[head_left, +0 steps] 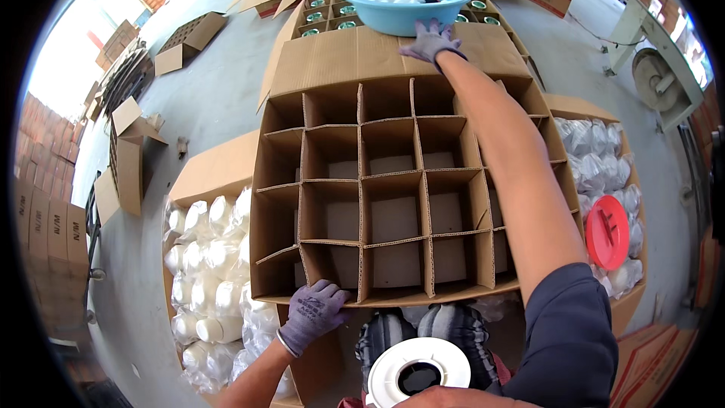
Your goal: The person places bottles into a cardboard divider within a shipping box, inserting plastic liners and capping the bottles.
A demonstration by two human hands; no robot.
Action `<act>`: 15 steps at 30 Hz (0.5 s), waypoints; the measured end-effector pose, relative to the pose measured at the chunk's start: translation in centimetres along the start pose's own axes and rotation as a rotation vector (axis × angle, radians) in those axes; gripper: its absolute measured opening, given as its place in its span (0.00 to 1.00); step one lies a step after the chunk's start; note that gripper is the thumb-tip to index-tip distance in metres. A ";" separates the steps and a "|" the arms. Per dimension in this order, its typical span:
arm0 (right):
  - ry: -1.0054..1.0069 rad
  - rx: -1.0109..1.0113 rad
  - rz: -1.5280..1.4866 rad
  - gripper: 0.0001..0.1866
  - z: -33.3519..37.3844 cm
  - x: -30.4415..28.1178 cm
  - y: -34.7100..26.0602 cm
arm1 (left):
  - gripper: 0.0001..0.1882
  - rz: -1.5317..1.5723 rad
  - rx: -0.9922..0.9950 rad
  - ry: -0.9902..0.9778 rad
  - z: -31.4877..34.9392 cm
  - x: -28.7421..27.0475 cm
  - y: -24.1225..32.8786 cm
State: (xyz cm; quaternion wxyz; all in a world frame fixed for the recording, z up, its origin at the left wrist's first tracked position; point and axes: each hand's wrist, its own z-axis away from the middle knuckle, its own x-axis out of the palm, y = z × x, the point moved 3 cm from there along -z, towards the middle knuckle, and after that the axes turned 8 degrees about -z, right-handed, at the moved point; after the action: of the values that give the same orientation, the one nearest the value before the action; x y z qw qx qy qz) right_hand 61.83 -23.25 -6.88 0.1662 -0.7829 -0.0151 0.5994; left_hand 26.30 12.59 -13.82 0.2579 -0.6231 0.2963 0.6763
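Grips the central divided carton (391,142) by its lower edge with left hand (313,316) bunched, and spreads right hand's (432,44) fingers at upper flap (340,57) before blue basin (377,20), with grey floor (219,98) upper left, lettered cartons (54,234) far left.

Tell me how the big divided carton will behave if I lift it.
The divided carton is probably light for its size: its cells show bare bottoms. The thin cardboard dividers may flex, as some look bent. The far flap, folded outward, could swing.

matt cardboard box (393,185); smooth plastic basin (377,20); cloth gloves (313,317); glossy plastic wrap (595,157).
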 end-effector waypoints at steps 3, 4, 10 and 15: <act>-0.031 -0.320 -0.053 0.42 3.5 0.4 3.1 | 0.16 -0.020 -0.002 -0.072 -0.1 0.4 0.1; -0.005 -0.485 -0.176 0.40 5.9 0.4 5.0 | 0.15 -0.013 0.002 -0.057 -0.5 0.6 0.3; -0.224 -0.724 -0.266 0.44 33.0 -8.1 7.4 | 0.15 -0.055 -0.071 0.022 1.1 0.2 0.1; -0.259 -0.568 0.069 0.34 43.6 -11.7 12.9 | 0.16 -0.186 0.010 -0.046 -0.3 -4.3 2.3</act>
State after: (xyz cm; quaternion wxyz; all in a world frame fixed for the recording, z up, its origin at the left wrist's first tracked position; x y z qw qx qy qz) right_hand 15.12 -27.43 -9.41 -0.0831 -0.7151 -0.1765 0.6712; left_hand 25.20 10.89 -9.33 0.3293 -0.6309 0.2347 0.6621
